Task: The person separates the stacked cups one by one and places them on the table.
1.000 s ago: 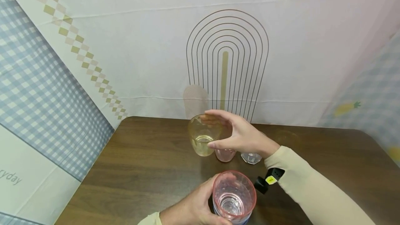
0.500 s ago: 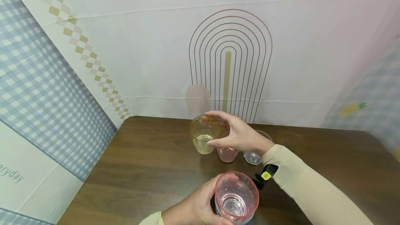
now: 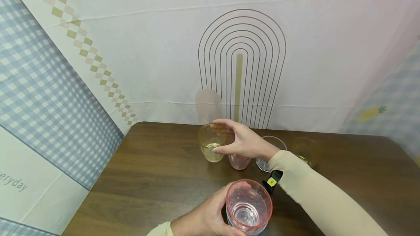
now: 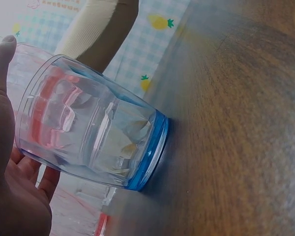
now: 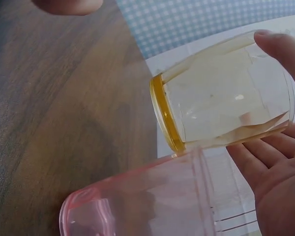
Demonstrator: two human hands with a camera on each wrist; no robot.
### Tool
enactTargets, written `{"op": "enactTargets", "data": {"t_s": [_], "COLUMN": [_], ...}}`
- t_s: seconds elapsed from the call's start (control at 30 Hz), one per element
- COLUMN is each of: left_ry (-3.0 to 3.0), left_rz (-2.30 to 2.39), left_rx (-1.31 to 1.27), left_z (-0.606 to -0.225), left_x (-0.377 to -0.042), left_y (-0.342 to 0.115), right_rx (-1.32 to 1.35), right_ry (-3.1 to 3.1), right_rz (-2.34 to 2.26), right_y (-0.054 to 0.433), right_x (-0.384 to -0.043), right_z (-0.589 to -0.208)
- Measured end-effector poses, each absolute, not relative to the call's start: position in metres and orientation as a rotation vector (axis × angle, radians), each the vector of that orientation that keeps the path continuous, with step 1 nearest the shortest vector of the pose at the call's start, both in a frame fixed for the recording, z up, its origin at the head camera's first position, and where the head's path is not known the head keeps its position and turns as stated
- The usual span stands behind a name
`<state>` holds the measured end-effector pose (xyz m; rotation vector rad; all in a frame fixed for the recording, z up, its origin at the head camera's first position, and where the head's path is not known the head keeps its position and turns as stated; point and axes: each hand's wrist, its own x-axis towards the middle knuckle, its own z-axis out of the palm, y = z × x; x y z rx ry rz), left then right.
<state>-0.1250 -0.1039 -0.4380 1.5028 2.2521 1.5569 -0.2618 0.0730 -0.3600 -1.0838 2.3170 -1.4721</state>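
cream sleeves (image 3: 315, 187), black wrist device (image 3: 277, 175), yellow label (image 3: 271, 181)

The wall (image 3: 157, 54) is being lit softly; the tabletop (image 3: 147, 174) is being rendered darker, a greyish sheen being spread over it in both wrist views. Past its far right corner, the cloth (image 3: 393, 86) is being softened by blur and, in the left wrist view, partly washed out. Glints are being caught by the blue cup (image 4: 91, 123) and held yellow cup (image 5: 221, 98).

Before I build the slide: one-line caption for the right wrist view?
Right grip holding a yellow-tinted cup above a wooden table, beside a pink cup.
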Motion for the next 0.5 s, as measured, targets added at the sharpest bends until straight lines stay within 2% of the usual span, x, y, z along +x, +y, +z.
{"op": "enactTargets", "data": {"t_s": [0.27,0.5], "left_ry": [2.259,2.275], "left_rz": [1.546,1.534], "left_rx": [1.501,1.494], "left_z": [-0.438,-0.438], "left_x": [-0.125,-0.124], "left_y": [-0.104,-0.104], "right_rx": [-1.029,-1.100], "right_ry": [2.427,2.520], "right_rz": [-1.355,-1.220], "right_y": [0.066,0.063], "right_x": [-0.264,-0.265], "right_z": [-0.368,-0.373]}}
